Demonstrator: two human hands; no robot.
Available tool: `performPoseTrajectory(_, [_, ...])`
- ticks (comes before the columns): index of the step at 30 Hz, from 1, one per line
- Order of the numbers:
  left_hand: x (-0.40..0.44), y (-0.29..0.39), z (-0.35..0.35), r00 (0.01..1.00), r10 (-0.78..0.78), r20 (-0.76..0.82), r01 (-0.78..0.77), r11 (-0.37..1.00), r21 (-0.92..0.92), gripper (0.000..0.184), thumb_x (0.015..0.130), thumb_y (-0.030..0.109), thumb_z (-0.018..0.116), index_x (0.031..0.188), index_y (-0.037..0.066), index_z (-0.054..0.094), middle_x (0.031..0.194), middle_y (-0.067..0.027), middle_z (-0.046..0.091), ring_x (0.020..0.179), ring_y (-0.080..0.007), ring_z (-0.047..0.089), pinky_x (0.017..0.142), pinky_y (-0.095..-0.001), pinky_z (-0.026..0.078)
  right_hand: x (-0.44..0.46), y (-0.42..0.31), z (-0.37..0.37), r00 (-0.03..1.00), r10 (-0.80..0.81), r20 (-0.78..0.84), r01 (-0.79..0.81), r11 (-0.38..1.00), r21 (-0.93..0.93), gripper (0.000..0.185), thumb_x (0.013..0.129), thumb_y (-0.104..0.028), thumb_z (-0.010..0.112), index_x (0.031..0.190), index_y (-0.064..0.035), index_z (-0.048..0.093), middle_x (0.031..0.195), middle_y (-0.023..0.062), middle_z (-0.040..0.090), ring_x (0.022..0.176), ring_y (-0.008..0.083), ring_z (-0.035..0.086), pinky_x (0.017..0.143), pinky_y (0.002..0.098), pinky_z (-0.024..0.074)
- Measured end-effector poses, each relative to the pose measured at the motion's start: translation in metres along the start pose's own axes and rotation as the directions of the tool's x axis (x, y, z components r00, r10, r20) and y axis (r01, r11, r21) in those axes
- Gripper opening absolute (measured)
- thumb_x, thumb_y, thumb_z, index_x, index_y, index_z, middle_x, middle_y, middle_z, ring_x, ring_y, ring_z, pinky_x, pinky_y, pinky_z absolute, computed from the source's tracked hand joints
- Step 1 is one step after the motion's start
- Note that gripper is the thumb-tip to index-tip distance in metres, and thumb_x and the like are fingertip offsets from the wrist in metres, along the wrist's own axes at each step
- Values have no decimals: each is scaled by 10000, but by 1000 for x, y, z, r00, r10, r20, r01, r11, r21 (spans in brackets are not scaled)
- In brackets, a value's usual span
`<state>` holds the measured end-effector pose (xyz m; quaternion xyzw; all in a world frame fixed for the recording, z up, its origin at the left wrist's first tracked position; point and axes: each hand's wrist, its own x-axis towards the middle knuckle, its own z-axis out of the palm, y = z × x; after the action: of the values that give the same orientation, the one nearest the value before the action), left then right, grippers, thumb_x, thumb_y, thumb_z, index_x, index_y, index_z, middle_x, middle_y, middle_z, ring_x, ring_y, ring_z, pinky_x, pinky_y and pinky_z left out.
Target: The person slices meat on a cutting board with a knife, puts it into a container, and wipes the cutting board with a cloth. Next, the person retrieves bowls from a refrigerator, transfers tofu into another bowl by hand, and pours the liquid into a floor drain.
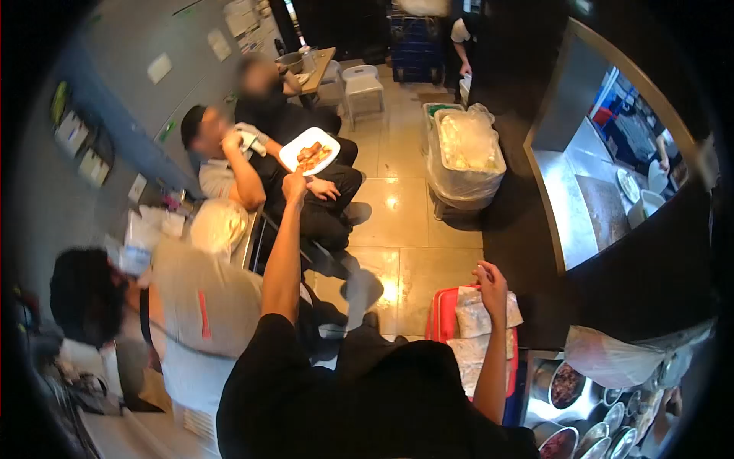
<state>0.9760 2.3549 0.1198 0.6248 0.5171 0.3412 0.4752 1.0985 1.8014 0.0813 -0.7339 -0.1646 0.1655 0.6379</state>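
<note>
My left hand reaches forward and grips the near edge of a white plate. Pieces of browned food in reddish sauce lie on that plate. On the right, my right hand hangs over a red tray with its fingers loosely bent and apart, nothing visible in them. Flat wrapped packets rest in the tray, partly hidden by my forearm.
Two seated people are on the left, one close to the plate. Another person is beside my left arm. A lined bin stands ahead, a white stool farther back. Metal food containers sit at lower right.
</note>
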Motion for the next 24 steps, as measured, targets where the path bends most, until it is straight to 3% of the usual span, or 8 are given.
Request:
performPoseTrajectory(2, [43, -6, 10, 999, -46, -5, 46, 999, 25, 493, 861, 403, 539, 757, -52, 697, 695, -127, 687, 564, -189, 618, 492, -317, 460, 11, 16, -6, 998, 31, -51, -32, 999, -19, 269, 963, -214, 562, 1155, -28, 594, 901, 47, 673, 710, 66, 612, 561, 205, 449])
performPoseTrajectory(3, [54, -4, 16, 998, -63, 7, 63, 990, -124, 461, 860, 385, 542, 782, -45, 690, 680, -118, 680, 525, -180, 605, 466, -298, 445, 19, 22, -10, 997, 41, -70, -45, 997, -59, 271, 962, -215, 565, 1156, -27, 596, 895, 43, 671, 717, 61, 607, 565, 204, 452])
performPoseTrajectory(5, [100, -17, 34, 993, -120, 22, 122, 981, -154, 397, 908, 331, 481, 865, -24, 654, 658, -81, 642, 431, -104, 491, 366, -254, 332, 33, 46, -20, 990, 100, -96, -106, 992, -61, 267, 963, -219, 568, 1149, -31, 601, 882, 41, 667, 710, 59, 588, 576, 205, 461])
performPoseTrajectory(11, [225, -27, 86, 993, -106, -44, 100, 988, -115, 462, 922, 383, 435, 795, 9, 673, 633, -53, 656, 439, -106, 529, 359, -238, 345, 84, 74, -7, 958, 131, -254, -162, 981, -104, 226, 965, -193, 559, 1108, -22, 601, 836, 48, 634, 626, 74, 561, 577, 229, 482])
performPoseTrajectory(14, [318, -59, 114, 984, -177, -33, 165, 959, -228, 445, 901, 380, 462, 874, -14, 668, 678, -94, 678, 446, -133, 562, 381, -240, 409, 111, 101, 6, 941, 0, -339, -104, 952, -289, 165, 954, -154, 569, 1030, -14, 614, 793, 39, 607, 637, 79, 572, 528, 227, 491])
performPoseTrajectory(17, [334, -30, 127, 980, -177, -93, 159, 972, -173, 457, 897, 350, 463, 841, -57, 662, 663, -102, 670, 444, -136, 553, 391, -241, 414, 135, 107, 37, 897, 189, -400, -307, 917, -254, 170, 941, -157, 593, 1010, -6, 628, 799, 49, 631, 684, 80, 591, 553, 237, 539])
performPoseTrajectory(19, [362, -27, 139, 981, -146, -125, 106, 954, -281, 469, 896, 356, 451, 817, -53, 667, 654, -94, 668, 453, -137, 561, 406, -245, 422, 153, 107, 57, 879, 285, -382, -406, 867, -287, 188, 917, -160, 618, 1031, -11, 628, 804, 78, 653, 633, 114, 613, 554, 255, 539])
performPoseTrajectory(24, [427, -21, 144, 974, -170, -153, 161, 985, -68, 546, 899, 432, 434, 824, -46, 688, 724, -105, 704, 550, -162, 635, 551, -287, 499, 211, 98, 97, 886, 298, -355, -430, 815, -389, 229, 900, -202, 644, 1021, -7, 640, 835, 95, 667, 657, 126, 622, 579, 282, 539])
